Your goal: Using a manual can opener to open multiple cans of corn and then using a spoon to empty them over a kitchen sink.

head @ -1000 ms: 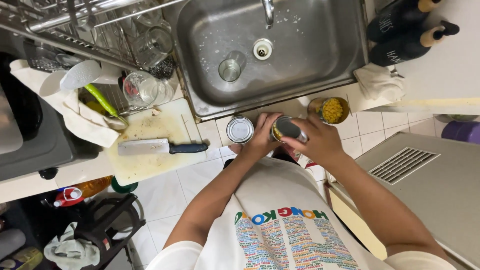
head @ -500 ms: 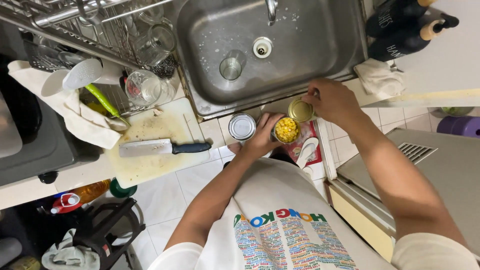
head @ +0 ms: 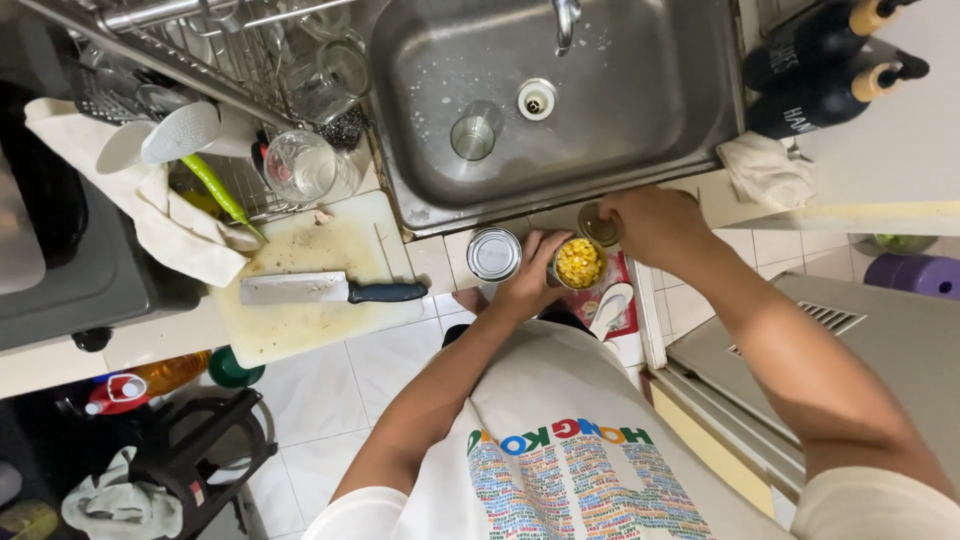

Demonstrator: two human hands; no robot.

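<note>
Bright, even indoor light; glare on the sink (head: pixel 640 120) (edges slightly warped), sharp focus.

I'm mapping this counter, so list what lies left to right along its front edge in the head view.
Cleaver on the cutting board → closed tin can → left hand → open can of corn → right hand → crumpled white cloth.

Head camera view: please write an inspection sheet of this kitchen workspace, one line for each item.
Surface: pale counter edge in front of a steel sink.
Job's things: open can of corn; round can lid; second, closed can.
Clutter: cutting board with a cleaver; glass in the sink; dish rack; two dark bottles; cloth.
Grips: left hand holds the corn can; right hand is at the lid.
Cables: nothing seen.
Surroundings: white tiled floor; purple container.
</note>
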